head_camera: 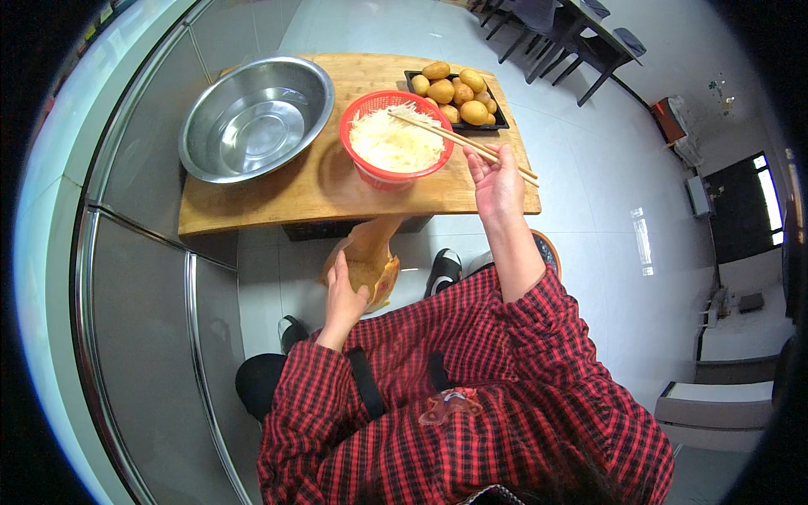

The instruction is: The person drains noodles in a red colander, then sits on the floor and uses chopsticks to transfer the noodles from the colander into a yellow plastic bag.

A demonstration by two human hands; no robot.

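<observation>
My right hand (499,177) holds a pair of wooden chopsticks (467,142) between thumb and fingers. Their tips rest at pale shredded potato (394,139) heaped in a red plastic colander (386,180). The colander stands near the front edge of a wooden table (303,205). Below that edge, my left hand (344,293) grips the side of a translucent yellowish plastic bag (369,265). The bag is partly blurred, and its contents are hard to make out. Its upper end reaches up towards the table edge.
A large stainless steel basin (255,126) with water stands at the table's left. Whole potatoes (464,91) fill a black tray (499,123) at the back right. Grey cabinet doors (139,303) run along my left. A lined bin (550,249) is beside my right forearm.
</observation>
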